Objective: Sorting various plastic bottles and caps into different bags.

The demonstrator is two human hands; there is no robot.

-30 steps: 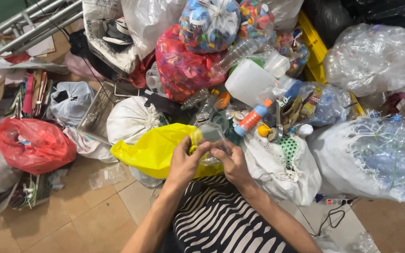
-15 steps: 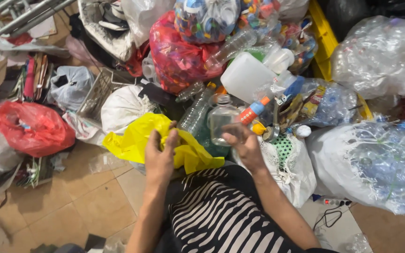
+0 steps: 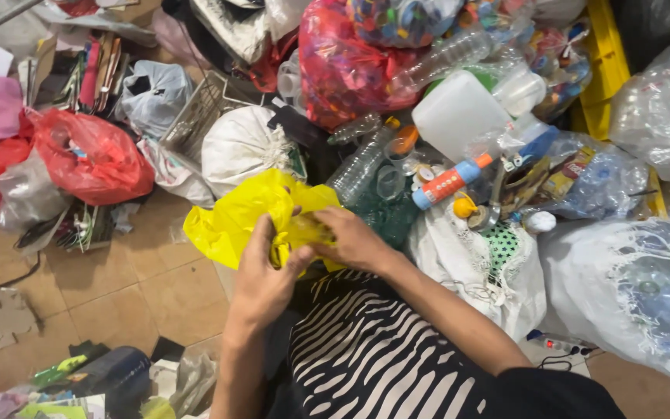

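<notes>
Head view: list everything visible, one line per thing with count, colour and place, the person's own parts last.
yellow plastic bag: one, yellow, centre, gripped by both hands
white tied sack: one, white, just behind the yellow bag
red plastic bag: one, red, on the floor at left
red bag of bottle caps: one, red, top centre
white jerrycan: one, white, upper right of centre
clear plastic bottles: several, clear, right of the white sack
orange and blue bottle: one, lying below the jerrycan
clear bags of bottles: at least two, clear, right side
wire basket: one, metal, left of the white sack
tiled floor: tan, lower left
left hand: one, pinching the bag
right hand: one, pinching the bag
</notes>
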